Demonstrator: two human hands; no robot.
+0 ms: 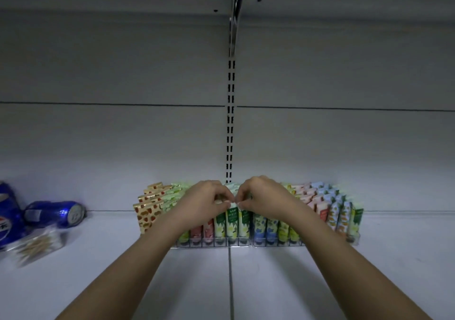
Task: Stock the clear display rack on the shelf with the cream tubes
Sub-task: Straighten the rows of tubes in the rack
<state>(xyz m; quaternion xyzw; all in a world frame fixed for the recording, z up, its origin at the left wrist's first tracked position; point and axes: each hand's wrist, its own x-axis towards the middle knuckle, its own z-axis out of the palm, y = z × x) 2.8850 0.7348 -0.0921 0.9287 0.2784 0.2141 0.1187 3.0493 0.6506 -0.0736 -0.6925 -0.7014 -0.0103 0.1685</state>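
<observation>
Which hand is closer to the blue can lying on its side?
Left. The left hand is over the rack's middle, on the side toward the blue can at far left; the right hand is just beyond it.

Two bare forearms enter from the lower edge of the head view, each ending in a bare hand: the left hand (205, 201) and the right hand (264, 197). No sleeve covers either forearm as far as the frame's lower edge. The fingernails are short and pale at the tips (fine detail is softened by blur).
</observation>
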